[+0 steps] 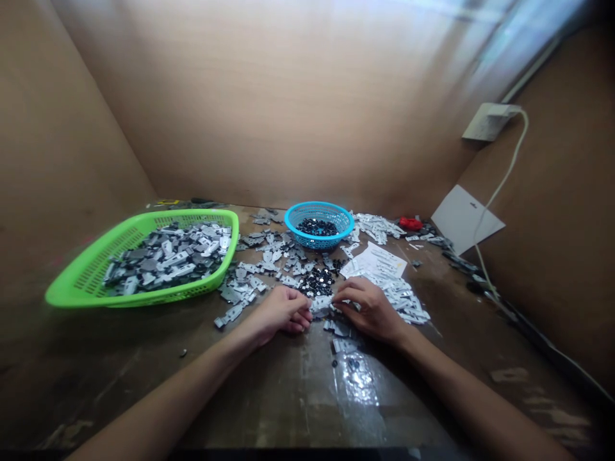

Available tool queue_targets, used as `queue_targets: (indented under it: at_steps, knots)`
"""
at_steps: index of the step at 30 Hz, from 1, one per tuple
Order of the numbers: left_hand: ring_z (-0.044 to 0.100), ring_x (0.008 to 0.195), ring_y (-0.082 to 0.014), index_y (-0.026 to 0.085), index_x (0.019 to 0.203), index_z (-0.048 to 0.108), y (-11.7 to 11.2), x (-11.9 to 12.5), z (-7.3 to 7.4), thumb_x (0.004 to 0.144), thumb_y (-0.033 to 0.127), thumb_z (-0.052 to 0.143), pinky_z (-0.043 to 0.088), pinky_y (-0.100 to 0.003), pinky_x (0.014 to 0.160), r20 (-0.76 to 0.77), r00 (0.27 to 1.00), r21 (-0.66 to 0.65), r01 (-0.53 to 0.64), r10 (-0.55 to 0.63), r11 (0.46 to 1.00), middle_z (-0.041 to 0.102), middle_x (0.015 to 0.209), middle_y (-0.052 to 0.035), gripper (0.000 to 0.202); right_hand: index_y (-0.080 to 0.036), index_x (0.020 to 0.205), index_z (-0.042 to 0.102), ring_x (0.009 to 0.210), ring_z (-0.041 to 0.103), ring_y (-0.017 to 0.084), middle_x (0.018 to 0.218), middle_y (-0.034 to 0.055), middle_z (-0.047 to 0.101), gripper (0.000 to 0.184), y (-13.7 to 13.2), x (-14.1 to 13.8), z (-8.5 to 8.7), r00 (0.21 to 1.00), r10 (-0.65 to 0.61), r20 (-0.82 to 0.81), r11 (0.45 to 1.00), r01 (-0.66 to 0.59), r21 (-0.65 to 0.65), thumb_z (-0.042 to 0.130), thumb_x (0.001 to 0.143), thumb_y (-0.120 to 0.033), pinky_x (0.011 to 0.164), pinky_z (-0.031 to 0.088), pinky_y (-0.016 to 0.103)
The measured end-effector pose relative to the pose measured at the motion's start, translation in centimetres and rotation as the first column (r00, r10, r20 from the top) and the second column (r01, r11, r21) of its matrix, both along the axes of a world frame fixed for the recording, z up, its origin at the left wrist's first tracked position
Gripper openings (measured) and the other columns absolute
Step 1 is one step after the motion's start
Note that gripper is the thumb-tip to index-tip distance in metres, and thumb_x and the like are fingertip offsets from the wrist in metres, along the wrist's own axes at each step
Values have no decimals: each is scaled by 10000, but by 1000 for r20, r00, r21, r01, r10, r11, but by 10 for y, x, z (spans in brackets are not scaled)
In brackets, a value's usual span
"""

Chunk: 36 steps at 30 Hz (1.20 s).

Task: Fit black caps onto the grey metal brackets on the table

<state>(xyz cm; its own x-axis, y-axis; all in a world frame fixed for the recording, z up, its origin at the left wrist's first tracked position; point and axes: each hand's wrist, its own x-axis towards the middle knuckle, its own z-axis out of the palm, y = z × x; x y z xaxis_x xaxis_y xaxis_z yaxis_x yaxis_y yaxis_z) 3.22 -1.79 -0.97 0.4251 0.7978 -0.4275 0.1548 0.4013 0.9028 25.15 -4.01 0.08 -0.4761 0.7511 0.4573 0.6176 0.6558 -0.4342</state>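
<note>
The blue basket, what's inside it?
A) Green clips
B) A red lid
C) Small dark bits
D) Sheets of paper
C. The blue basket holds a little heap of small dark bits in its bottom.

Tan board walls (288, 109) boxing in scarred wood bench (288, 410), daylight glare up at 1 o'clock. White outlet (487, 121) at 2 o'clock, white cord (509, 173) trailing down, white card (466, 218) leaning at 3.
</note>
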Motion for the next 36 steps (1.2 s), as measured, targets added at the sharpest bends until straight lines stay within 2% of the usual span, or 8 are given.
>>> queue_targets:
  at_steps: [9, 15, 21, 24, 27, 31, 36]
  knots:
    - [594, 545, -107, 130, 721, 569, -1, 1, 2, 629, 423, 639, 455, -199, 494, -17, 1000, -8, -13, 13, 1000, 662, 704, -67, 315, -223, 909, 628, 846, 560, 196, 897, 71, 609, 131, -1, 0, 4, 999, -1, -34, 1000, 1, -9, 554, 803, -243, 761, 434, 347]
    - [607, 553, -117, 126, 720, 568, 0, 0, -1, 644, 393, 632, 462, -200, 489, -5, 1000, 0, 6, -6, 1000, 663, 707, -71, 285, -212, 923, 623, 830, 571, 181, 892, 61, 603, 152, 11, 6, 1, 984, -151, -93, 988, 148, -38, 505, 829, -196, 742, 447, 313]
    - [613, 557, -120, 127, 718, 569, 0, 0, -1, 646, 374, 622, 453, -186, 467, -19, 999, 14, 27, -27, 1000, 662, 703, -71, 263, -215, 930, 635, 800, 570, 166, 887, 46, 591, 166, 50, 3, -7, 973, -208, 102, 977, 211, -26, 550, 792, -181, 725, 436, 287]
    - [611, 548, -118, 129, 710, 563, 0, 0, -1, 642, 383, 623, 449, -184, 463, -18, 999, 16, 29, -28, 999, 660, 693, -68, 270, -234, 969, 634, 826, 564, 161, 909, 39, 586, 219, 67, -2, -10, 964, -185, 190, 982, 188, 2, 568, 776, -156, 729, 427, 269]
    - [610, 544, -119, 130, 700, 558, 0, -1, -2, 641, 387, 624, 454, -193, 471, -1, 999, 19, 34, -34, 999, 658, 688, -68, 273, -243, 934, 646, 812, 562, 154, 886, 31, 592, 192, 74, -4, -11, 957, -173, 232, 985, 171, 29, 570, 778, -161, 691, 424, 251]
    - [610, 545, -120, 129, 700, 561, 0, -2, -3, 648, 380, 616, 454, -198, 471, 15, 999, 18, 42, -43, 999, 654, 688, -67, 262, -231, 898, 650, 790, 570, 162, 857, 31, 609, 142, 67, 5, -7, 965, -189, 182, 982, 188, 22, 575, 782, -197, 686, 426, 269]
    - [608, 550, -118, 133, 705, 554, -1, -1, -2, 657, 374, 611, 454, -197, 473, 13, 999, 0, 44, -44, 999, 654, 687, -58, 253, -210, 877, 643, 800, 586, 157, 855, 20, 640, 120, 37, 15, 8, 986, -160, -45, 979, 153, -135, 565, 792, -243, 727, 436, 283]
